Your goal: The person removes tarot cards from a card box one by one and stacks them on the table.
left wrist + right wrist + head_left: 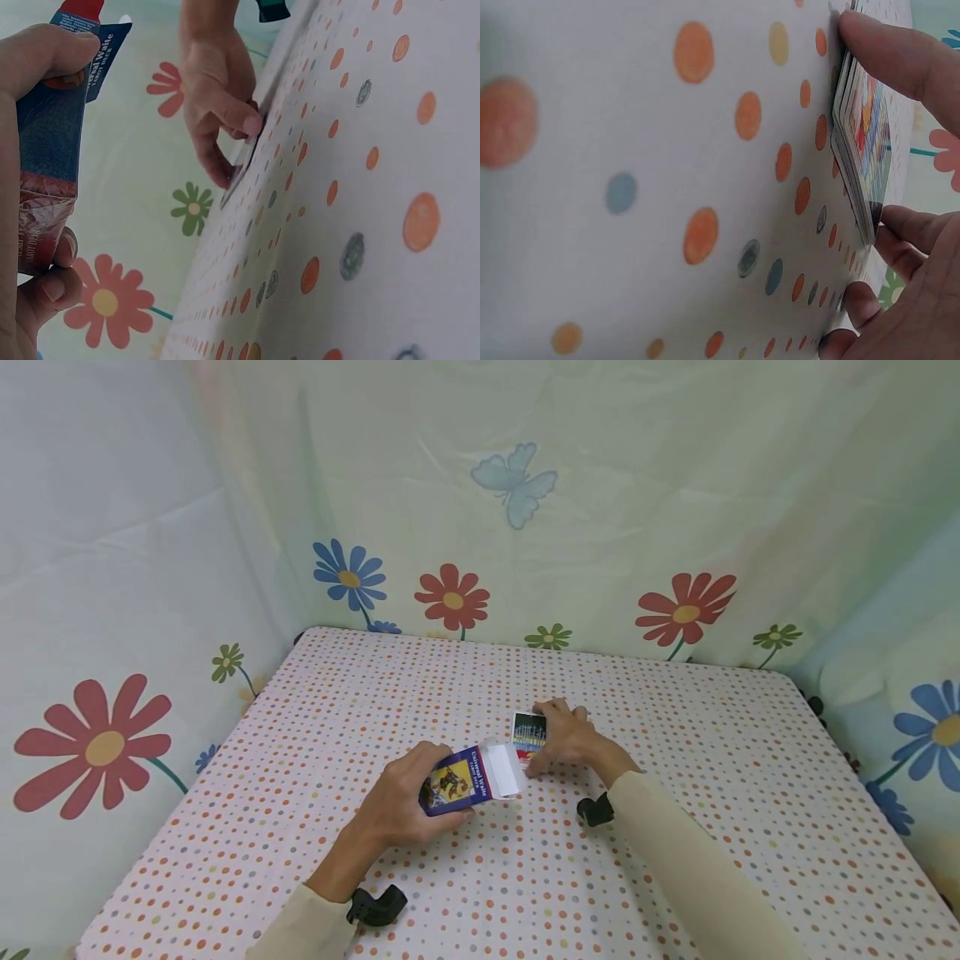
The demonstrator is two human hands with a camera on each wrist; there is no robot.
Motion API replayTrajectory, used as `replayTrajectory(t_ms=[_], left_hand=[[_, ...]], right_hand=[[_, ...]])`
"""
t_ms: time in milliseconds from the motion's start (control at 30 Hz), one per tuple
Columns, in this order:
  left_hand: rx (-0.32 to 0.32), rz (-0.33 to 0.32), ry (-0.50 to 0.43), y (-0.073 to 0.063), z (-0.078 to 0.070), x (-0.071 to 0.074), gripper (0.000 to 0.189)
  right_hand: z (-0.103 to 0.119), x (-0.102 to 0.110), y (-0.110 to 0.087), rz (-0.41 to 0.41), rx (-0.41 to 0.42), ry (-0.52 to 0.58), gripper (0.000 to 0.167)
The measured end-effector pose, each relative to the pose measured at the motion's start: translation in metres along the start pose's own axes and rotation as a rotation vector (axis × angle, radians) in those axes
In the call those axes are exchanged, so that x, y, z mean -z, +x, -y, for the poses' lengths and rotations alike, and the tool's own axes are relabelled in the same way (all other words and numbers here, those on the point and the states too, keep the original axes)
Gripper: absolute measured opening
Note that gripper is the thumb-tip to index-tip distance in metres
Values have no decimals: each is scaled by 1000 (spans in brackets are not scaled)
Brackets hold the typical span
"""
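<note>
My left hand (401, 802) grips a blue tarot card box (454, 782), printed "Universal Waite" with a yellow picture panel. The box lies tilted in the palm, and its open white end flap (504, 770) points right. Just beyond that flap, my right hand (567, 739) pinches a small stack of tarot cards (528, 732) by opposite edges, thumb on one side and fingertips on the other. Several card edges show in the stack (862, 135) in the right wrist view, which lies flat on the cloth, picture side up. Whether cards remain inside the box is hidden.
A white cloth with coloured dots (360, 693) covers the table. Curtains printed with flowers (450, 597) and a butterfly hang behind it and along both sides. Black camera mounts (377, 906) sit at both wrists.
</note>
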State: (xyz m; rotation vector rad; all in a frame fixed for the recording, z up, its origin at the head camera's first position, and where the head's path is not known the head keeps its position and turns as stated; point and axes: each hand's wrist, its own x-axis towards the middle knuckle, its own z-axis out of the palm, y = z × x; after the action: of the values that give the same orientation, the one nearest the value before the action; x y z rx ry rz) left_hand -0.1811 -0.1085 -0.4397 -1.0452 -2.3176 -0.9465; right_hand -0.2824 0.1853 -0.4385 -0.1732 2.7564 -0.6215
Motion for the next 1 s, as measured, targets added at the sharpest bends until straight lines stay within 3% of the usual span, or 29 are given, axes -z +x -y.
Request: replayTrajectory(t_ms=[1000], left_hand=[[-15, -10, 1, -1, 4, -3, 67]], right_hand=[[-3, 0, 4, -11, 39, -2, 106]])
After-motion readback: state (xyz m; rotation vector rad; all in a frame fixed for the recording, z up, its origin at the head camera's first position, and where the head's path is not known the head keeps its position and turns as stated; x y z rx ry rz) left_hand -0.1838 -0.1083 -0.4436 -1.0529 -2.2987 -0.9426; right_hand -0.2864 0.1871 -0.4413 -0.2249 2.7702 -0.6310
